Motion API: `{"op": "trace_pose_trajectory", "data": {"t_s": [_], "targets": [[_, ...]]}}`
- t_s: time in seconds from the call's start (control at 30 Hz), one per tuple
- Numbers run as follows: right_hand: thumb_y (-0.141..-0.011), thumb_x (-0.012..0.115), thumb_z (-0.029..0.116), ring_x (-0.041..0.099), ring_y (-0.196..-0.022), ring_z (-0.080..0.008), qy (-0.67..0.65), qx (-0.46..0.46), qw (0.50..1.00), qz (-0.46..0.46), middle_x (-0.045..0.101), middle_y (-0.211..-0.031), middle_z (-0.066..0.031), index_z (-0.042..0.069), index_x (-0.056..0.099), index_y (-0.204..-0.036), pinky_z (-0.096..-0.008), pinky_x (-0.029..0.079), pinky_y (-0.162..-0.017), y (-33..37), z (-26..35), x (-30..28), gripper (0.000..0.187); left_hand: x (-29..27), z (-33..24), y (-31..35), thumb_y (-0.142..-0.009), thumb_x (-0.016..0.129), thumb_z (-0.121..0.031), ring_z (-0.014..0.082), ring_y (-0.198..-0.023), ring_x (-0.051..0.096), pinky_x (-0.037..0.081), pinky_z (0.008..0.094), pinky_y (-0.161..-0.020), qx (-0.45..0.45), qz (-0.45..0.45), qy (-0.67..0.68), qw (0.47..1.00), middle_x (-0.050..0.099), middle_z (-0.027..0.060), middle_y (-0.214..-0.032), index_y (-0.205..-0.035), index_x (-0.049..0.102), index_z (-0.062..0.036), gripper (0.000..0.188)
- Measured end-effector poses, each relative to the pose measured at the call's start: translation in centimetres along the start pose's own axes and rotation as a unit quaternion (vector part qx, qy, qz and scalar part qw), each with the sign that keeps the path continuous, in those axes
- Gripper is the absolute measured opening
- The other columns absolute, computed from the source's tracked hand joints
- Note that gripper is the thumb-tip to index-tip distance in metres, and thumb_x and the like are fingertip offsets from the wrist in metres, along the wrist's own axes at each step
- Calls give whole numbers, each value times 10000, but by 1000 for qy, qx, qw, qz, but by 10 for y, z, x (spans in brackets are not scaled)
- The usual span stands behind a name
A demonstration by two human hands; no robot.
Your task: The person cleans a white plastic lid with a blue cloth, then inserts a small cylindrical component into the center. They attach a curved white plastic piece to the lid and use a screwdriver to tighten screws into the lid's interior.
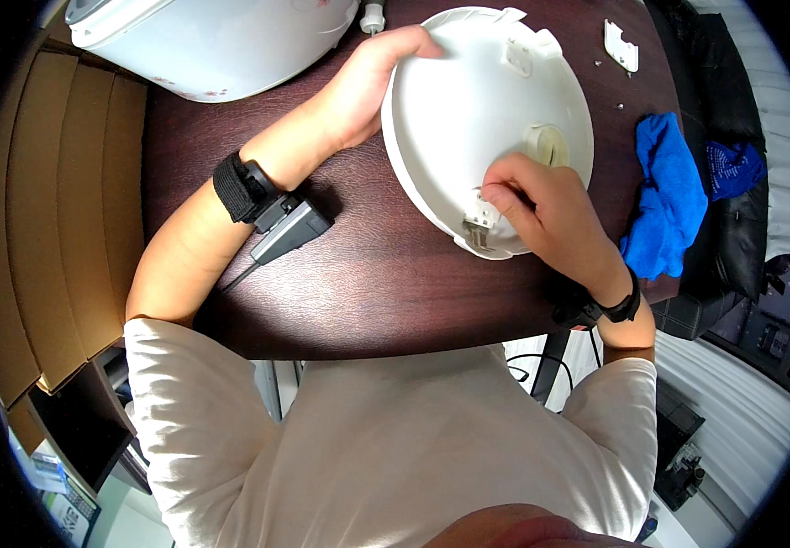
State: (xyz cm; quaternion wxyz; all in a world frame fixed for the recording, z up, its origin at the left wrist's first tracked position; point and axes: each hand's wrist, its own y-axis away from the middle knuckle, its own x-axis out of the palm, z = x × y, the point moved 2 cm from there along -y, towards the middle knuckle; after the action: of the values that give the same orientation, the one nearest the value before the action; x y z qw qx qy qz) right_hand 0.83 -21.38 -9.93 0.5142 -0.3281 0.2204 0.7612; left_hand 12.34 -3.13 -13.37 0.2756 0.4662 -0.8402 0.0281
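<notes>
White cover [454, 119] | left hand [369, 87] is clamping it | right hand [550, 199] is touching bracket [483, 216], grip unclear | dark-blue cloth [733, 170] is showing white markings

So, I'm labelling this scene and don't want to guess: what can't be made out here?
All in the head view:
What the bare right hand pinches, if anything: hidden by its curled fingers.
Most fingers of the bare left hand: hidden behind the round white plastic cover.
The cover's far face: turned away from the camera.
The rest of the rounded white appliance with floral print: cut off by the upper edge.
The tiny specks right of the cover: too small to identify.
</notes>
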Motion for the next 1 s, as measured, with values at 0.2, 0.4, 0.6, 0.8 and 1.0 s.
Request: {"op": "trace_pose_trajectory", "data": {"t_s": [0.2, 0.4, 0.6, 0.8, 1.0], "targets": [[-938, 628, 132, 659, -680, -313, 12, -14, 1000, -10, 649, -769, -132, 36, 603, -930, -340, 487, -616, -1, -1, 1, 100, -1, 2, -2, -910, 560, -273, 143, -779, 665, 540, 264, -727, 6, 15, 16, 1000, 698, 84, -891, -965, 681, -15, 291], [-937, 643, 183, 671, -648, -311, 69, -35, 997, -25, 675, -755, -116, 50, 598, -918, -386, 506, -600, 0, 3, 1, 142, 0, 1, -1, -894, 574, -279, 145, -778, 662, 536, 263, -719, 5, 9, 16, 1000, 695, 85, -896, -959, 680, -14, 294], [-926, 651, 167, 650, -585, -271, 58, -31, 997, -28, 649, -702, -100, 58, 582, -881, -366, 481, -545, 2, 8, 1, 136, 3, 0, 1, -874, 586, -300, 145, -748, 651, 527, 263, -702, 1, -11, 11, 1000, 687, 80, -868, -947, 679, -14, 309], [-901, 633, 121, 619, -541, -250, 49, 0, 998, -33, 609, -649, -92, 60, 569, -844, -360, 457, -507, 3, 9, 4, 105, 1, 0, -1, -872, 587, -300, 143, -745, 651, 529, 264, -701, -7, 0, 11, 1000, 686, 79, -861, -941, 677, -17, 305], [-886, 618, 105, 597, -539, -287, 83, -57, 993, -60, 588, -646, -119, 46, 565, -798, -384, 448, -507, 0, 5, 7, 119, 1, 3, -1, -875, 580, -295, 145, -750, 656, 537, 267, -707, 5, -3, 11, 1000, 690, 84, -879, -944, 677, -11, 308]]}}
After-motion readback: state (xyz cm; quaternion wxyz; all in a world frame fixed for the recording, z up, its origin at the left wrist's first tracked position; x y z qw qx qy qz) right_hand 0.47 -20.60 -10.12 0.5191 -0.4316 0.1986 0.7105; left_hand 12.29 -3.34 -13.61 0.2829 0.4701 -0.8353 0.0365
